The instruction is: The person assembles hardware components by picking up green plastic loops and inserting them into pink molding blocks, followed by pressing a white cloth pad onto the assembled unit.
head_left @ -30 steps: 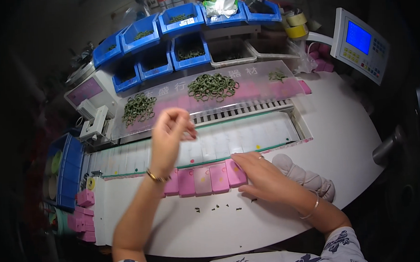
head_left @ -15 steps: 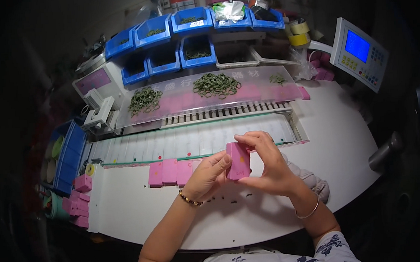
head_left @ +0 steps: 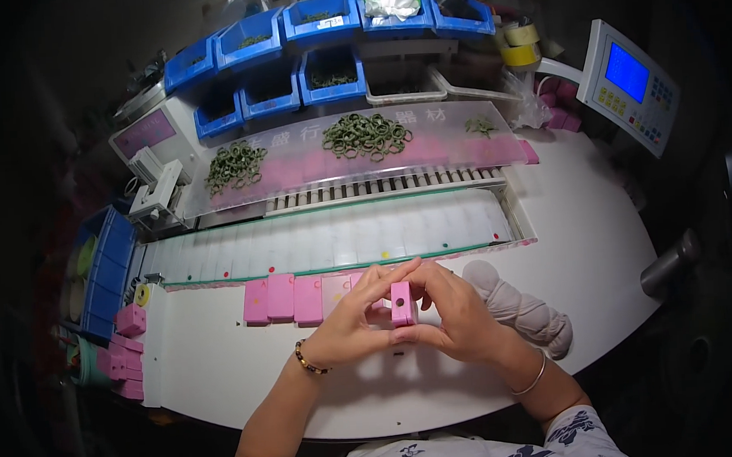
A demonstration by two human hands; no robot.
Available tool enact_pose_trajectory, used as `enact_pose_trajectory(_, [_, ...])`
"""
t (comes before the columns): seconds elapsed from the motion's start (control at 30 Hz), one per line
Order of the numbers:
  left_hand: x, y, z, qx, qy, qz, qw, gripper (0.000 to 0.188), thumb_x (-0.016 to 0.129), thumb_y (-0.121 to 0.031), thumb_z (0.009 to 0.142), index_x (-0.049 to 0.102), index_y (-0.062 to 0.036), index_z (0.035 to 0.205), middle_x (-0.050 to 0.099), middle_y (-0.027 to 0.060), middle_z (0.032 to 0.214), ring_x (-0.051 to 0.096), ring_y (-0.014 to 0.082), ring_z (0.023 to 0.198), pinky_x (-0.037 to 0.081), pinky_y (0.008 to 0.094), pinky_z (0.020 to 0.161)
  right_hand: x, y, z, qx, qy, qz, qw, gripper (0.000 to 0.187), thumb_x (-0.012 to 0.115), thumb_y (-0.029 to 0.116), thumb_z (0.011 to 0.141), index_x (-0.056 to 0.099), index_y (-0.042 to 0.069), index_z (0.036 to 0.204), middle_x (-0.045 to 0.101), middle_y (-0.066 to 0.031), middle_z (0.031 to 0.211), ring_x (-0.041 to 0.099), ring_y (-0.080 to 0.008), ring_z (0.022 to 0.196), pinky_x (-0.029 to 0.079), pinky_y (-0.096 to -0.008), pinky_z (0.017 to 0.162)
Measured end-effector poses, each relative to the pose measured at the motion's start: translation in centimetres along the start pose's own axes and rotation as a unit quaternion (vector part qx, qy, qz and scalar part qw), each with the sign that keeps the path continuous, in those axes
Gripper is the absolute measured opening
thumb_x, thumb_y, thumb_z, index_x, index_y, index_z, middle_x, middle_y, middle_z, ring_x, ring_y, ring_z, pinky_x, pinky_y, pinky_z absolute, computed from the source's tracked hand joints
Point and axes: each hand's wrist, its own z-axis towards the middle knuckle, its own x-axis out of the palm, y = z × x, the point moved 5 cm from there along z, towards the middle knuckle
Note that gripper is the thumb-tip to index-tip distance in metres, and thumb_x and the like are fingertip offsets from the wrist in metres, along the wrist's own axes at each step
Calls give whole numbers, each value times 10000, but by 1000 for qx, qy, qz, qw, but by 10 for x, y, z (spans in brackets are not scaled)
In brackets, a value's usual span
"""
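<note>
Between both hands I hold a pink rubber mould [head_left: 401, 297], a small block whose narrow end, with a dark round hole, faces me. My left hand [head_left: 346, 322] closes on its left side, thumb low and fingers across the top. From the right, my right hand [head_left: 463, 314] grips it with the thumb at the lower edge and fingers bent over the top. Beyond my hands several more pink moulds [head_left: 281, 297] stand in a row along the machine's front edge, some with red marks. My left hand partly hides that row.
Behind the row runs a conveyor [head_left: 341, 230] of pale plates with coloured dots. Green rings [head_left: 367, 137] lie in piles on a clear shelf, below blue bins [head_left: 322, 20]. Grey cloth [head_left: 523, 307] lies by my right wrist. A control screen [head_left: 627, 74] stands right; stacked pink moulds [head_left: 123, 357] sit left.
The mould has turned from its broad face to its holed end, and sits slightly lower and left. Both hands have closed in around it. The dots on the conveyor plates are in different places.
</note>
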Motion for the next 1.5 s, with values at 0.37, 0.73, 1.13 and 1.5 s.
enact_pose_trajectory(0.37, [-3, 8, -4, 19, -141, -153, 978, 702, 715, -4, 811, 331, -58, 1396, 476, 51, 1163, 525, 117, 1061, 463, 269, 910, -7, -22, -7, 165, -77, 280, 943, 416, 600, 205, 945, 481, -25, 1271, 585, -115, 1118, 583, -154, 1011, 483, -300, 887])
enact_pose_trajectory(0.73, [0, 29, -4, 9, -261, -437, 861, 362, 646, -308, 912, 425, -70, 1072, 558, 71, 936, 578, 147, 887, 507, 268, 738, 20, 17, -7, -35, -22, 46, 998, 309, 761, 131, 725, 650, 73, 1008, 574, -84, 1009, 528, -262, 916, 457, -343, 808])
enact_pose_trajectory(1.13, [1, 30, -14, -95, -333, -282, 895, 301, 500, -255, 943, 537, -60, 716, 576, 40, 672, 509, 98, 492, 425, 241, 457, 10, 16, -4, -40, -136, -55, 988, 286, 721, 46, 749, 674, 49, 1030, 576, -85, 963, 565, -243, 807, 479, -338, 693])
enact_pose_trajectory(1.5, [-19, 51, -16, -103, -381, -424, 815, 409, 471, -442, 974, 547, -78, 805, 566, 58, 635, 527, 129, 477, 420, 244, 421, -2, 31, -9, -89, -157, -25, 983, 222, 748, -24, 697, 651, 37, 887, 571, -86, 912, 564, -216, 775, 454, -305, 658])
